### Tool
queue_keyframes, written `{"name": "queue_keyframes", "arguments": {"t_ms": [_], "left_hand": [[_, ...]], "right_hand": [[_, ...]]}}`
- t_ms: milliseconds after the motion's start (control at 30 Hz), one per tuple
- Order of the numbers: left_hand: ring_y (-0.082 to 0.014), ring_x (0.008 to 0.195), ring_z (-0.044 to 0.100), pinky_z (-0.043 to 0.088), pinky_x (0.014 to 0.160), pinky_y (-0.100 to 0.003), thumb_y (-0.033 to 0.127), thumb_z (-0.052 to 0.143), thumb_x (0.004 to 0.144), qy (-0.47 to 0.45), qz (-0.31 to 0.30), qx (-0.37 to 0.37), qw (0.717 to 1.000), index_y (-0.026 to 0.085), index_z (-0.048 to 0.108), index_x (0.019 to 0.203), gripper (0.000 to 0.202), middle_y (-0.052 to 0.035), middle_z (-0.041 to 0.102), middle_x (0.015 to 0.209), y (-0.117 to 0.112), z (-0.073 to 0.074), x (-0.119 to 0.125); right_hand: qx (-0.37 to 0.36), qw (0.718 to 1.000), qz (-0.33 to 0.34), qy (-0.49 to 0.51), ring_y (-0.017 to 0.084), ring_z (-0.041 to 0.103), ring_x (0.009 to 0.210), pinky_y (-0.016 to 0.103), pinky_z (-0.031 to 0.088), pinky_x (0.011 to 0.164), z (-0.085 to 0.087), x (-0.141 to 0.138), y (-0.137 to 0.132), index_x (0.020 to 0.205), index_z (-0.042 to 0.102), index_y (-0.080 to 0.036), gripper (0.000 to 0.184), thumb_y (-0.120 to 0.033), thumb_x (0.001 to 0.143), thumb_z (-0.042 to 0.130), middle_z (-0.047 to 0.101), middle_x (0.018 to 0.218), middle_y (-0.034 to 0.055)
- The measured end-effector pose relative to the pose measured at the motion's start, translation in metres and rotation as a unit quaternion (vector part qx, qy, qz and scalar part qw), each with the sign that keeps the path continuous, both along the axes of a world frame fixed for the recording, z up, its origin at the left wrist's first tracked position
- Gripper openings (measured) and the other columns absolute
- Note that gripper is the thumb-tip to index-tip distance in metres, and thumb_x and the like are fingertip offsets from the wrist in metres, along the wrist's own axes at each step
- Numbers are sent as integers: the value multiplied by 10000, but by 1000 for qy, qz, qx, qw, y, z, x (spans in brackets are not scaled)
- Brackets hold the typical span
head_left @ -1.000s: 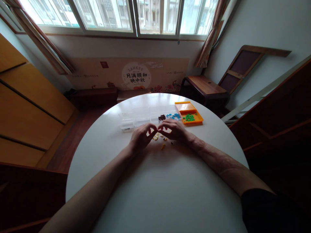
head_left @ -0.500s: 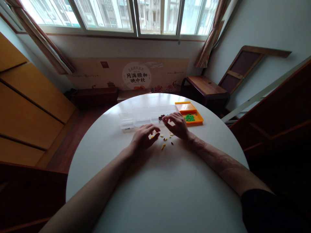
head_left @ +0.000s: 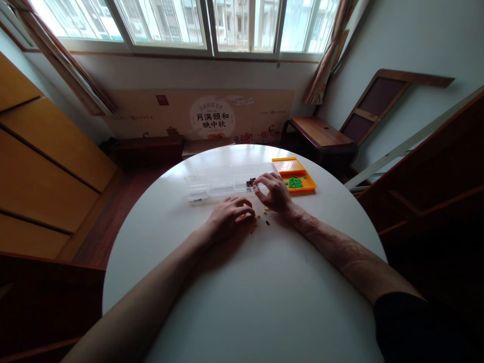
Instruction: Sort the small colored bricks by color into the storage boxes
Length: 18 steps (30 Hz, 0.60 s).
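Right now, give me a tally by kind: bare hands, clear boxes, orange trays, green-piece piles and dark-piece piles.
Bare hands: 2 (left hand, right hand)
Clear box: 1
Orange tray: 1
Green-piece pile: 1
Dark-piece pile: 1
Total: 6
Single pieces are too small and partly covered to count.

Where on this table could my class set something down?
Bare tabletop shows between the left forearm and right forearm, and left of the clear box. It is crowded around the left hand, right hand, loose pieces and orange tray.
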<state>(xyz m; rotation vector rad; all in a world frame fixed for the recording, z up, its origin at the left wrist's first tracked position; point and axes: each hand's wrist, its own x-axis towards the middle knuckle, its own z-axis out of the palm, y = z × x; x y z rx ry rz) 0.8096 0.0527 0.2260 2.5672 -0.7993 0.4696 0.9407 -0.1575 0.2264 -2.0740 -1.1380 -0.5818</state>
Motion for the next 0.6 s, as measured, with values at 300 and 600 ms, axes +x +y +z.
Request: {"name": "queue_keyframes", "arguments": {"t_ms": [300,600], "left_hand": [[-170,814,688,589,815,-326,356,724,1046,-38,100,-204,973,231,800,1000,153,-59,777,987,-1,13,-4],[-157,782,686,598,729,-293,385,754,1028,-9,99,-290,952,200,813,985,199,-63,779,955,0,15,-5]], "right_hand": [[-24,986,166,-20,263,682,1054,453,524,1002,2,-3,-3,1049,735,-268,103,-363,1056,696,791,1077,62],[-70,971,204,-98,246,693,981,434,530,964,2,-6,-1,1076,745,-270,119,-360,1093,669,807,1044,52]]}}
